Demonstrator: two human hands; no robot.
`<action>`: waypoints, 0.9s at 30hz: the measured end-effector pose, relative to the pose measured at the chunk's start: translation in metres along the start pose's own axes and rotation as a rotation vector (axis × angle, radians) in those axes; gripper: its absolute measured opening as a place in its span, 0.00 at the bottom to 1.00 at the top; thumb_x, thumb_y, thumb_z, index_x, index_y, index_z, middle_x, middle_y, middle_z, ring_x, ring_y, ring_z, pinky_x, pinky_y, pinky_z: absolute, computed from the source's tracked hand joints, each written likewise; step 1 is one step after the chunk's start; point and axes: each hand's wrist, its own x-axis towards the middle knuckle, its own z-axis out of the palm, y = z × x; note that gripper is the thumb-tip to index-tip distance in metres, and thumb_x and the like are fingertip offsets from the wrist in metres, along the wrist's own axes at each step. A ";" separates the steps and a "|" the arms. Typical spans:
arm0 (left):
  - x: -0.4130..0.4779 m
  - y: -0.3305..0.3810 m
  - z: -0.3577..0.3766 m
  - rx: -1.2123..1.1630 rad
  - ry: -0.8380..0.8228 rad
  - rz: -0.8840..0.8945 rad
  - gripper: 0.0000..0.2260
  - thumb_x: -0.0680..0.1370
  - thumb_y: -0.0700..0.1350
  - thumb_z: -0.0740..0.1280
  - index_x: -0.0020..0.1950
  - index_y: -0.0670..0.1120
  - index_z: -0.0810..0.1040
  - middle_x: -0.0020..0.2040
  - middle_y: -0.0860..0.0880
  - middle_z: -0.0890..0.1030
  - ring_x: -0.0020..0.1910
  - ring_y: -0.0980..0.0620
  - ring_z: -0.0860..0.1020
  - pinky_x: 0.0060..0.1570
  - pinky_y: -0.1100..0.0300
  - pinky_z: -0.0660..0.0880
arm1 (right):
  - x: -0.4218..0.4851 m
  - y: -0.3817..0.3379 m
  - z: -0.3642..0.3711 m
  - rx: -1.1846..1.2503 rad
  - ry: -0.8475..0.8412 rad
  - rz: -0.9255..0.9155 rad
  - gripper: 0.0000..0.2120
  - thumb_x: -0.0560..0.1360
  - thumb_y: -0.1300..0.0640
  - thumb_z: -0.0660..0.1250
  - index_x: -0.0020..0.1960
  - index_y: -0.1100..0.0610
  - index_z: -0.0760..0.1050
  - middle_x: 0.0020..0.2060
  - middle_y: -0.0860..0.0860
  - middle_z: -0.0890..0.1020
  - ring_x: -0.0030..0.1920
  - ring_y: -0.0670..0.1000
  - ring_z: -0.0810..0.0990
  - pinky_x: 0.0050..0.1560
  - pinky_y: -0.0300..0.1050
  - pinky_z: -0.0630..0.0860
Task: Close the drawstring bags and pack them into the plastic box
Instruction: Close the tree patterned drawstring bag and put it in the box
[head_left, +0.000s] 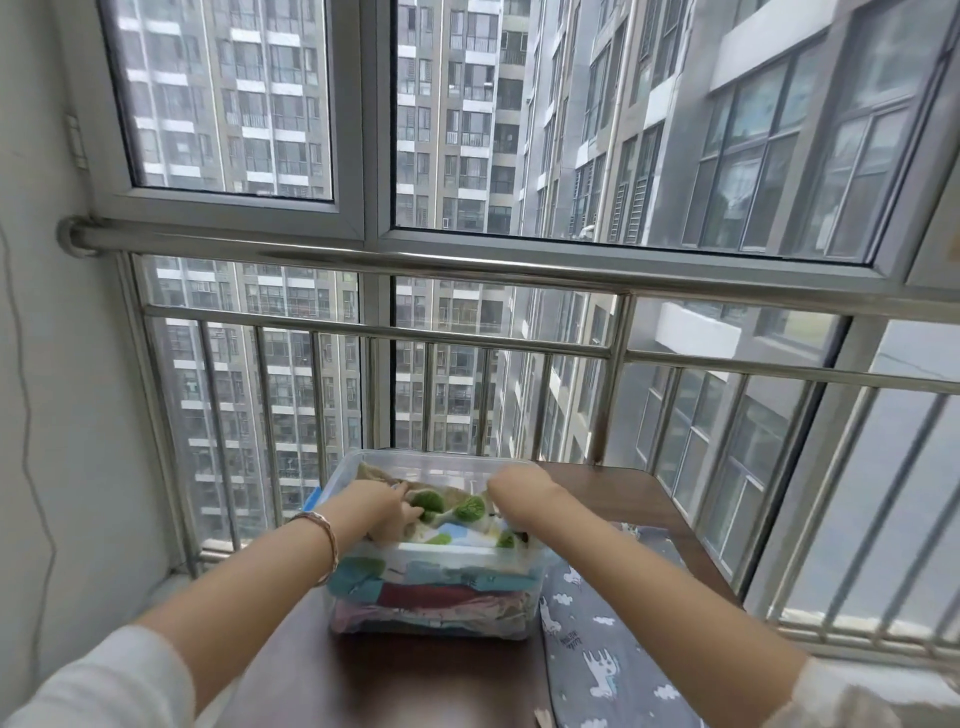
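Head view: your left hand (388, 506) has its fingers curled into the cloth of the top bag (457, 512) (green-blob print). It looks like a pinch near the bag's left end. Your right hand (514, 486) is bent down over the bag's right end with its fingers hidden behind the wrist, so I can't tell whether it holds or just presses. The top bag sits on a stack of bags that fills the plastic box (436, 561) to about the rim.

Risks:
- With the stack this high, the bag may spring up or hang over the rim once you let go.
- A lopsided push could slide the box, which seems close to the far edge of the table (415, 680).
- The cord isn't visible and may be loose.

The grey bag (597, 654) lies flat on the table just right of the box, not yet packed. Room for it looks doubtful.
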 end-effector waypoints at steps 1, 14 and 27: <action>0.003 0.000 0.003 -0.008 -0.013 -0.003 0.29 0.81 0.38 0.48 0.78 0.54 0.40 0.78 0.44 0.36 0.78 0.41 0.47 0.72 0.39 0.56 | 0.004 -0.004 0.007 0.023 -0.062 -0.015 0.09 0.75 0.71 0.59 0.51 0.63 0.75 0.41 0.56 0.76 0.45 0.57 0.76 0.42 0.46 0.71; 0.000 0.004 0.011 0.090 0.045 0.005 0.25 0.83 0.39 0.44 0.79 0.49 0.44 0.78 0.40 0.44 0.75 0.39 0.58 0.70 0.40 0.62 | 0.011 -0.012 0.024 0.178 -0.283 -0.011 0.17 0.77 0.65 0.56 0.64 0.62 0.72 0.60 0.59 0.77 0.53 0.58 0.77 0.46 0.47 0.71; -0.078 0.139 -0.083 -0.561 0.730 0.240 0.04 0.74 0.40 0.67 0.49 0.44 0.78 0.46 0.48 0.81 0.45 0.49 0.79 0.43 0.57 0.77 | -0.083 0.090 0.030 0.735 0.277 0.241 0.12 0.73 0.64 0.61 0.46 0.58 0.83 0.43 0.50 0.84 0.43 0.49 0.82 0.49 0.50 0.81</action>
